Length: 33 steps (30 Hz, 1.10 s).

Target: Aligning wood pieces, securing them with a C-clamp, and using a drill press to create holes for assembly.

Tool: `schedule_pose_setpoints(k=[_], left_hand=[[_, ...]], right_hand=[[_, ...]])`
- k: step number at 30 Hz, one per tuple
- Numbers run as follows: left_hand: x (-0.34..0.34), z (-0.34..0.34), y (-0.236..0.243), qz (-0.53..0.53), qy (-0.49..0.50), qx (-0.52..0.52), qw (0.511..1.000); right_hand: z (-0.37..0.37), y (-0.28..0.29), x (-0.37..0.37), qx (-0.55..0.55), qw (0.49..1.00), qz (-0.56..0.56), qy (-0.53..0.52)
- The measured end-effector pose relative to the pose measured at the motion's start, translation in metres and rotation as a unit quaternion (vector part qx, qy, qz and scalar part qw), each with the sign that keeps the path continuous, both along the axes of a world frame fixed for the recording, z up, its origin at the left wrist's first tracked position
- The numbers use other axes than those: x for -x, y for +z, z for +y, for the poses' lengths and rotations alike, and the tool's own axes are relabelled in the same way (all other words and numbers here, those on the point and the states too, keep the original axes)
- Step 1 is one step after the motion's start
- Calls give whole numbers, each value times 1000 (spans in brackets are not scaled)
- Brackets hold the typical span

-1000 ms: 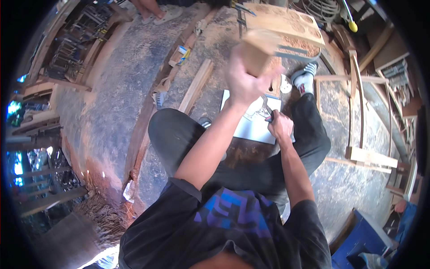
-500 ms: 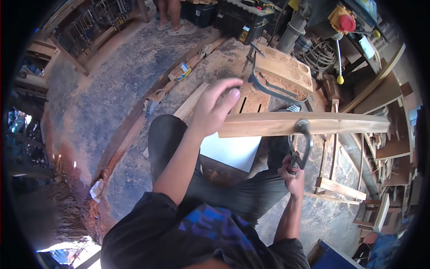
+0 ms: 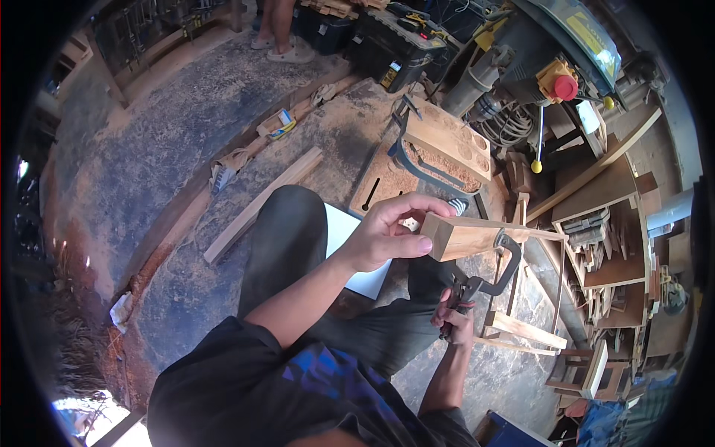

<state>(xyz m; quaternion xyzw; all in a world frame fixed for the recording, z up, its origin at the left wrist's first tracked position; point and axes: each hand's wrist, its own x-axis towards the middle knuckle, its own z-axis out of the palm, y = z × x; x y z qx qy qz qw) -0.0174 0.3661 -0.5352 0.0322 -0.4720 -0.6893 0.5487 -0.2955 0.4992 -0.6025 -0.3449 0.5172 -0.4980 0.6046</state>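
Swung round since half a second ago, when it ran nearly level across the view, the wooden beam point(image 3: 480, 242) now shows its squared end toward the person's left grip point(image 3: 380, 238), which has moved farther around that end. Its thumb lies at the near edge of the end face and its fingers reach behind and over the top; whether they press on the wood, I cannot tell. Lower and to the right, the right grip point(image 3: 456, 320) is clenched around the handles of a dark locking clamp point(image 3: 471, 286), whose curved frame rises to the beam with a round pad set at its side. So the beam sits raised in front of the person, above the bent legs, between the left grip and the clamp. Below the left forearm and wrist, a white sheet point(image 3: 339, 227) lies partly hidden near the knee. Left of the knee, a long plank point(image 3: 264, 205) rests on the dusty floor point(image 3: 179, 134). Beyond the hands are a slotted board point(image 3: 376, 186) and a thick block with round recesses point(image 3: 450, 138), with wood shavings point(image 3: 443, 167) close beside it. Farther right stands a light wooden frame point(image 3: 525, 328).
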Motion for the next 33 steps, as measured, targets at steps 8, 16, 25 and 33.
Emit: schedule_pose_setpoints(k=[8,16,25,33], left_hand=[[-6,-2,9,-1,5,17,1000],[-9,6,25,-20,75,-21,997],[0,-5,51,-133,150,13,980],[29,-45,43,-96,128,-8,987]], right_hand=[[4,-3,-22,-5,998,-51,24],[18,-8,-58,-37,983,-171,64],[22,-21,-94,-60,931,-337,123],[12,-19,-109,-109,843,-505,149]])
